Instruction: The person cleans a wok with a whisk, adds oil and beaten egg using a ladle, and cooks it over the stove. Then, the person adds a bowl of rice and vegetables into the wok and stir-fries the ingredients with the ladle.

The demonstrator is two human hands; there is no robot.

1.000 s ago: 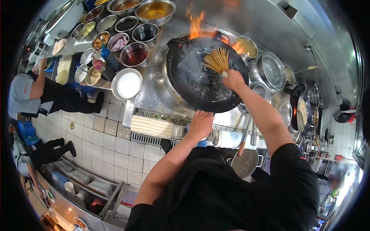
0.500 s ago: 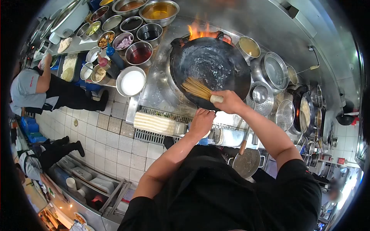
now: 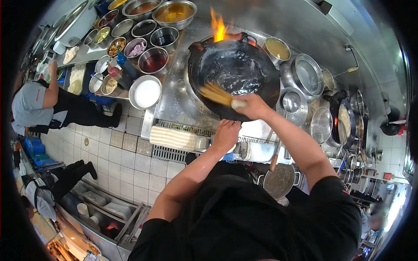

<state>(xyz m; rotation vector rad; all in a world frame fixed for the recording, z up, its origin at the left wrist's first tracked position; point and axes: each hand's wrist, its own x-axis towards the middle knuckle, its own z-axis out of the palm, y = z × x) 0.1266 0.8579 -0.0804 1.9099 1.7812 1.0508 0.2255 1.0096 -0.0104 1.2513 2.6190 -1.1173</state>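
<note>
A large black wok [image 3: 237,65] with wet, shiny patches inside sits on the burner, and a flame [image 3: 219,29] rises behind its rear left rim. My right hand [image 3: 252,106] grips the pale handle of a bamboo brush [image 3: 216,94], whose bristles point left over the wok's near left part. At the wok's near rim, my left hand [image 3: 227,132] has its fingers curled over the edge; what lies under them, perhaps a handle or cloth, is hidden.
Metal bowls of sauces and a bowl of white contents [image 3: 147,92] stand left. A folded striped towel [image 3: 173,138] lies in front. Ladle [image 3: 291,101], strainers [image 3: 321,125] and a pot [image 3: 278,180] are right. Co-workers [image 3: 35,104] stand at the far left.
Since a second ago, the brush has swept from the wok's upper right to its near left side, with my right hand moving nearer. My left hand has stayed at the rim. The flame has narrowed.
</note>
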